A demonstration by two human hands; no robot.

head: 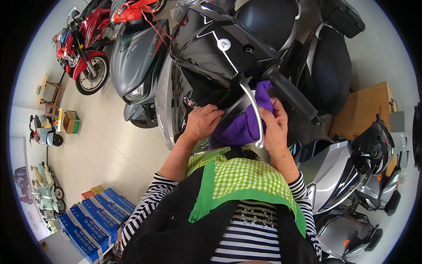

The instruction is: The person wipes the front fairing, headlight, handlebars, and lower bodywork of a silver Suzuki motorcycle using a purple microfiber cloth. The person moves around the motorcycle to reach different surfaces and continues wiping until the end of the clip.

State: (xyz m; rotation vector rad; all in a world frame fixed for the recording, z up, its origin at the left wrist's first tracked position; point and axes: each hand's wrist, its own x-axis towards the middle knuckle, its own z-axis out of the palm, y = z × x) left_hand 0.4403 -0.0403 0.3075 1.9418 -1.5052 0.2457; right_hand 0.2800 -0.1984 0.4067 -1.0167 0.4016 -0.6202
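Observation:
A purple cloth (237, 127) hangs in folds beneath the silver brake lever (254, 107) of a black scooter (211, 43). My right hand (275, 123) pinches the upper part of the cloth between thumb and fingers, just right of the lever. The cloth's top end reaches up beside the black rubber handlebar grip (293, 94). My left hand (203, 120) is at the scooter's dark front panel, left of the cloth, with its fingers bent and their tips partly hidden; whether it holds anything does not show.
A grey scooter (140, 62) stands close on the left, a red motorcycle (89, 49) beyond it. Black scooter seats (329, 69) and a wooden cabinet (361, 107) are at the right, above silver-grey scooters (329, 178). Blue boxes (95, 221) are stacked at lower left.

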